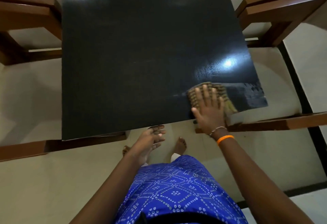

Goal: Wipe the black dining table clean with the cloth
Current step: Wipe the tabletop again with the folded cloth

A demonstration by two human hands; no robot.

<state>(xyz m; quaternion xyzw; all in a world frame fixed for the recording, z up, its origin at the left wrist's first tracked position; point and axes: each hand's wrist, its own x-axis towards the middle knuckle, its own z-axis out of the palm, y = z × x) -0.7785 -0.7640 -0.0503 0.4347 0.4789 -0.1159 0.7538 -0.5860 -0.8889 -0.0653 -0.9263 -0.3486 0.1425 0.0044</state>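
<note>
Most of the black counter (134,50) shows no clear wipe marks, so the job is judged early or only partly done; a dull smeared patch is seen at the near right corner, just right of the cloth, and that strip looks like the one in hand. Glare spots are reflected at the far end and near the right edge, so dust is hard to judge elsewhere. Brown wooden chairs (276,11) are tucked along both sides, over a pale tiled floor (31,179) with a dark border line. The checked cloth (215,91) is pressed flat near the front edge under the right hand (208,110), grip spread, fingers straight. The left hand (152,140) is held below the counter's edge, loosely curled, nothing held.
</note>
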